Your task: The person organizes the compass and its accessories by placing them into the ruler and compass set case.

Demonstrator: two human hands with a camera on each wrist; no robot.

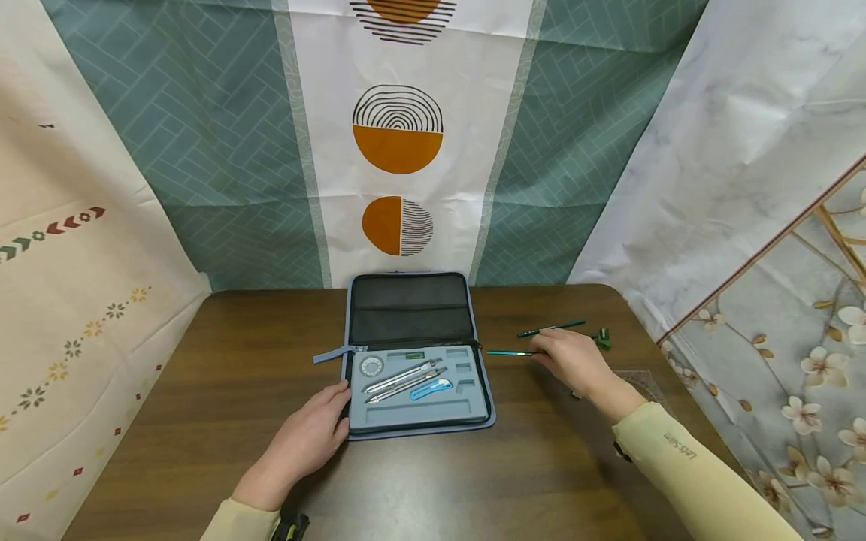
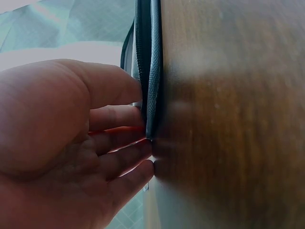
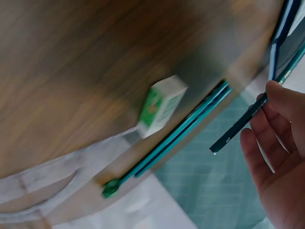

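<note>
A zipped stationery case (image 1: 409, 309) lies unfolded on the table. Its grey-blue tray (image 1: 419, 415) bears two silver compasses (image 1: 404, 377), a blue utility knife (image 1: 431, 389), a round white piece (image 1: 371, 366) and a small green item (image 1: 415, 355). My left hand (image 1: 307, 432) touches the case's left edge; in the left wrist view its fingers are nearly straight, fingertips right at the zipper rim (image 2: 153, 71). To the right of the case, my right hand (image 1: 571, 361) pinches a dark green pencil (image 3: 238, 125) between thumb and fingers, one end pointing toward the case.
Two more green pencils (image 3: 176, 129) lie side by side near a green sharpener (image 3: 111, 188). A white-and-green eraser (image 3: 162, 105) stands close by. Beyond the right forearm lies a clear flat drawing tool (image 1: 643, 382). A hanging cloth (image 1: 419, 270) borders the table's back edge.
</note>
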